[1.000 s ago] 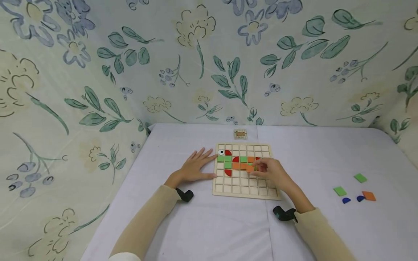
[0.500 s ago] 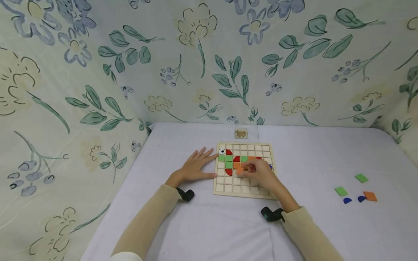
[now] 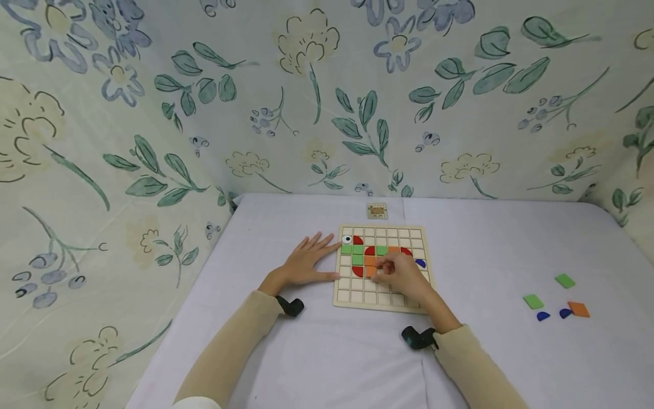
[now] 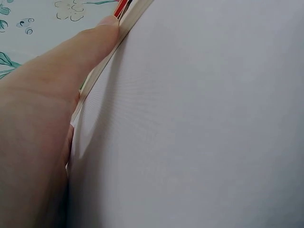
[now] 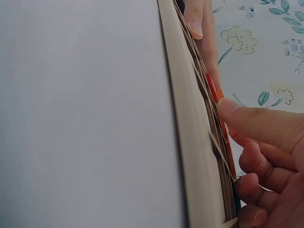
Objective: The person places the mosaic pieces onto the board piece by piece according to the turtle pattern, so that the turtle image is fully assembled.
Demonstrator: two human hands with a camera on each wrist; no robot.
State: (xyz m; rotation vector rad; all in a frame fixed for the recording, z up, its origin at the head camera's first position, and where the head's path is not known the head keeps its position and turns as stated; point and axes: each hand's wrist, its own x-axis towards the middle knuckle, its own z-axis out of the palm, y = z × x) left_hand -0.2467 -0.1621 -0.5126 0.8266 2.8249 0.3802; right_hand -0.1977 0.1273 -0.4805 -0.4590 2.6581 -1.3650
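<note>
A wooden grid board (image 3: pixel 352 296) lies on the table, with red, green, orange and blue pieces set in its cells and a white eye piece (image 3: pixel 347 240) at upper left. My right hand (image 3: pixel 405 276) is over the board, pinching an orange square tile (image 3: pixel 370 271) beside a red quarter-round piece (image 3: pixel 357 271). The right wrist view shows the thumb against this orange tile (image 5: pixel 219 94), tilted up from the board. Fingers spread, my left hand (image 3: pixel 306 262) touches the board's left edge. In the left wrist view its thumb (image 4: pixel 95 40) presses the wooden rim.
Two green diamonds (image 3: pixel 565 280), an orange diamond (image 3: pixel 579 309) and two blue half-rounds (image 3: pixel 543 316) lie on the white cloth at right. Behind the board is a small pattern card (image 3: pixel 377 211). A flowered curtain (image 3: pixel 327 142) hangs around the table.
My right hand has moved left across the board with the orange tile, bringing it down beside the lower red piece. The blue piece at right has come into view. My left hand stays put.
</note>
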